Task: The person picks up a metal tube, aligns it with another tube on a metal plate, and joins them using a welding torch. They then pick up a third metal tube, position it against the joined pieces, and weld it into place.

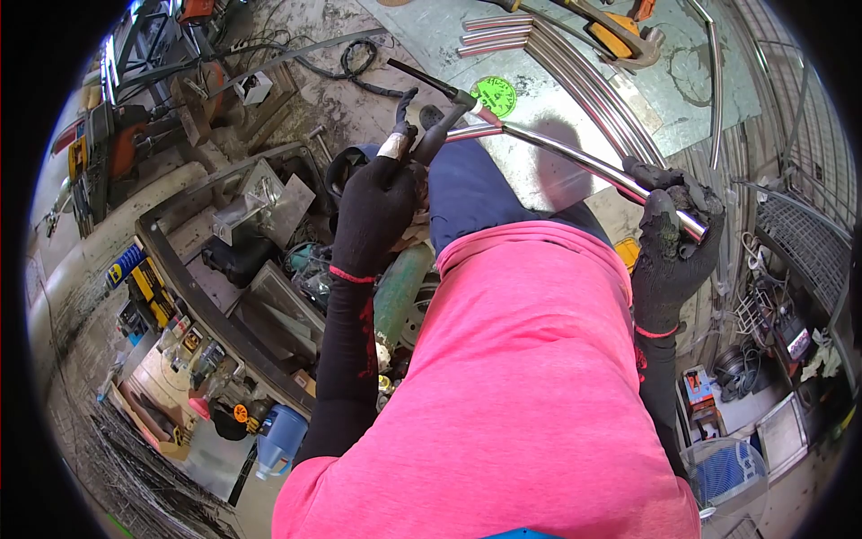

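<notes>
My left hand [375,208], in a black glove with white tape on a finger, is closed round the handle of a TIG welding torch [463,101]. The torch's long black back cap points up and left, and its pinkish nozzle is right at the bend of a shiny steel tube [575,155]. My gloved right hand [680,235] grips that tube near its long end. The short end of the tube lies across the torch's lower side in this view. Beyond it, several similar bent tubes [588,88] lie side by side on a metal-topped bench [700,103].
A round green label [494,96] sits on the bench near the torch. A hammer [639,52] lies at the back. To the left stands a deep framed bin [202,325] of scrap, near a blue jug [282,438]. Wire mesh [804,225] rises at right.
</notes>
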A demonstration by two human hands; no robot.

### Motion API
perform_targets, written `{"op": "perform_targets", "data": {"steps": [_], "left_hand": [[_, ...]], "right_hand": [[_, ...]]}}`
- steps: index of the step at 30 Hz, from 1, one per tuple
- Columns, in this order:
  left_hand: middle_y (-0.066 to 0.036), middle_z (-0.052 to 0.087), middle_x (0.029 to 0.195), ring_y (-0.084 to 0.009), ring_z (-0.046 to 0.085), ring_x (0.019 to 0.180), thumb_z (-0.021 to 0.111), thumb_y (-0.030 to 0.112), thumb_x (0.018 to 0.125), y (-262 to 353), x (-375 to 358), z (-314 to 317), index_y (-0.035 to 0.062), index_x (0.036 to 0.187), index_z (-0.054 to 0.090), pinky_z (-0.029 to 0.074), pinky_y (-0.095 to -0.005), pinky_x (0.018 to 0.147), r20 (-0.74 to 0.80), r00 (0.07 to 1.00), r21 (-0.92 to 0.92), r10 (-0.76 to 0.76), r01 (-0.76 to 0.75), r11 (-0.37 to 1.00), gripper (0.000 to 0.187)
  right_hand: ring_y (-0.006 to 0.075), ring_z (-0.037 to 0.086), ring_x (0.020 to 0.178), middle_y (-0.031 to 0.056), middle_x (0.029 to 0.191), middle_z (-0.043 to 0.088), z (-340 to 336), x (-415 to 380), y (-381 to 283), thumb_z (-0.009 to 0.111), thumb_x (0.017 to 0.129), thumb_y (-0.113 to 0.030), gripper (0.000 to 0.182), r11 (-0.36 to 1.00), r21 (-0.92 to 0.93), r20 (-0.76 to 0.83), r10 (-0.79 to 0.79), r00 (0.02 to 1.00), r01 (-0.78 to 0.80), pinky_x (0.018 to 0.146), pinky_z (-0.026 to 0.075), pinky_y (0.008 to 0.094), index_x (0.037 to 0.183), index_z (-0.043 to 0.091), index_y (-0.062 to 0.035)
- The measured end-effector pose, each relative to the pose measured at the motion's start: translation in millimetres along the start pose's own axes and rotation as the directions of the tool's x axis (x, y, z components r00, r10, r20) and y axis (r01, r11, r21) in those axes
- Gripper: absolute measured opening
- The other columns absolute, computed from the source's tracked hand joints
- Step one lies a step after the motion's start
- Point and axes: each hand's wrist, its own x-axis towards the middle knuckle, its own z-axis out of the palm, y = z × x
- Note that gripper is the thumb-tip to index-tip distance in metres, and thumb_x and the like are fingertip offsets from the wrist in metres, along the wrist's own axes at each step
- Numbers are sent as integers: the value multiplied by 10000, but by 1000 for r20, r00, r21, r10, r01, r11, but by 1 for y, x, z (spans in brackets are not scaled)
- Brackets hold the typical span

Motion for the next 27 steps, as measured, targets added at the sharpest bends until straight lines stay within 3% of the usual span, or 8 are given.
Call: {"op": "perform_targets", "data": {"steps": [6,8,12,18,20,22,23,27], "left_hand": [[-176,724,781,-209,694,681,667,192,1002,6,-1,-2,-43,1351,676,528,-376,675,0,1000,-21,-24,24,999,422],[-13,695,992,-63,589,836,636,144,1038,7,0,-6,4,1523,598,507,-250,761,75,993,35,-88,86,996,506],[-20,700,1009,-63,593,847,639,145,1037,-1,2,-6,2,1523,599,512,-252,766,83,995,74,-57,51,996,508],[-41,711,1060,-65,607,869,640,141,1041,1,2,-5,-31,1520,586,521,-255,787,94,994,13,-57,56,998,511],[-203,726,807,-255,703,700,671,202,1005,6,-1,-1,-22,1348,690,517,-397,672,-8,1000,32,2,-2,999,410],[-204,724,809,-255,695,695,681,210,1006,-5,2,-3,-24,1314,710,513,-395,668,6,1000,28,6,-7,1000,388],[-210,723,810,-277,698,701,694,217,1003,-11,2,-3,-40,1226,733,513,-411,672,4,1000,20,19,-19,1000,343],[-232,715,809,-320,711,714,693,215,1001,-13,3,0,-60,1134,729,517,-439,682,-21,1000,44,21,-20,999,308]], "right_hand": [[308,761,1095,162,1060,703,3,0,6,648,1039,33,257,994,97,-32,-40,999,43,940,608,384,1273,542,53],[307,761,1087,168,1074,707,4,0,5,657,1040,18,268,994,96,-19,-44,999,45,930,610,383,1283,549,49],[324,760,1094,171,1089,704,0,0,3,671,1036,4,276,999,41,-11,17,1000,-16,935,613,400,1284,557,48],[293,759,1082,174,1107,731,1,-1,13,689,1028,-3,268,987,145,-45,-67,997,73,944,609,388,1270,577,24],[295,759,1081,175,1121,735,2,-1,14,692,1027,-5,280,987,134,-42,-80,996,85,952,607,398,1283,579,10],[325,761,1090,183,1148,725,-4,-4,18,691,1027,-1,297,996,89,-55,-9,998,14,969,603,427,1299,574,11],[334,761,1095,186,1156,725,-4,-3,16,694,1025,-1,310,997,76,-39,-20,999,23,972,602,432,1309,570,11],[321,762,1096,180,1126,737,1,-2,3,701,1029,-13,313,995,70,-37,-72,997,74,951,600,406,1311,567,14]]}}
